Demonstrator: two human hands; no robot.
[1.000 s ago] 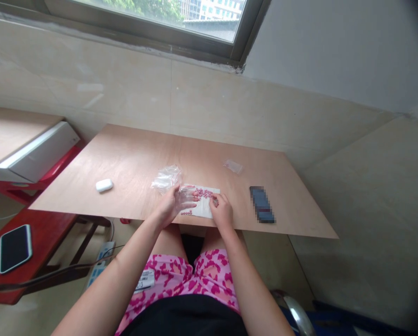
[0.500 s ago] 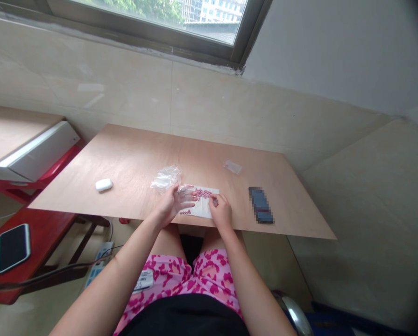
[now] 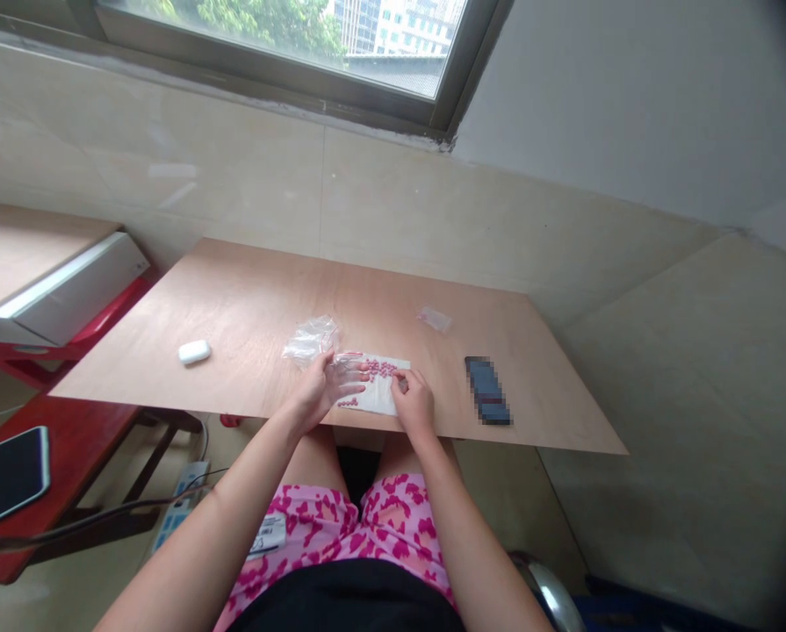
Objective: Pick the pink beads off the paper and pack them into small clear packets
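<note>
A white sheet [image 3: 378, 400] lies near the table's front edge with many small round pinkish-red pieces [image 3: 380, 369] on it. Most are gathered at its far side, and a short row sits by the near left corner. Over the sheet's left part my left hand [image 3: 323, 388] is held sideways, fingers spread and nothing in its grasp. At the right edge, my right hand [image 3: 414, 401] has its thumb and fingertips pinched together close to the pieces; whatever is between them is too small to make out. Crumpled clear plastic bags [image 3: 311, 340] lie just beyond my left hand.
On the wooden table [image 3: 254, 290] are a white rounded case [image 3: 194, 352] to the left, a small clear packet [image 3: 434, 319] farther back, and a dark phone [image 3: 488, 391] at the right. Another phone-like device [image 3: 17, 474] rests on a red wooden stool [image 3: 86, 443].
The view has tilted slightly, shifting everything a little in the picture. Both hands keep nearly the same pose over the sheet, and the pieces look unchanged.
</note>
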